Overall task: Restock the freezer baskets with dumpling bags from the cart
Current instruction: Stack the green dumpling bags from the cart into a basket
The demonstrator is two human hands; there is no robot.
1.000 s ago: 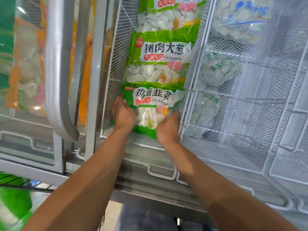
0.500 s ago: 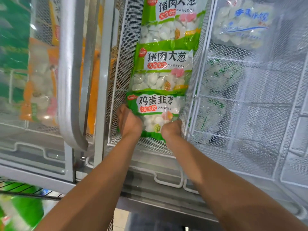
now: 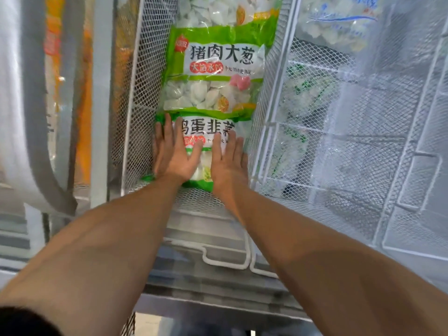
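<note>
Freezer basket (image 3: 135,98) partly stocked: pork-scallion bag (image 3: 213,73) lying behind, egg-chive bag (image 3: 218,132) laid at front. Neighbouring basket (image 3: 322,180) near bare, likely refill left. Left hand (image 3: 173,156), right hand (image 3: 229,161) flat on front bag, fingers (image 3: 168,129) spread, gripping nothing.

1. A grey curved door handle (image 3: 36,122) runs down the left side, blurred, bending inward at its lower end.
2. A pale upright frame post (image 3: 100,105) stands just right of that handle.
3. Behind the glass on the far left, orange packaging (image 3: 86,112) shows as a blurred vertical band; its print cannot be read.
4. The grey metal sill (image 3: 218,294) of the freezer crosses the lower middle.
5. A dark blurred shape (image 3: 21,321) fills the bottom left corner.
</note>
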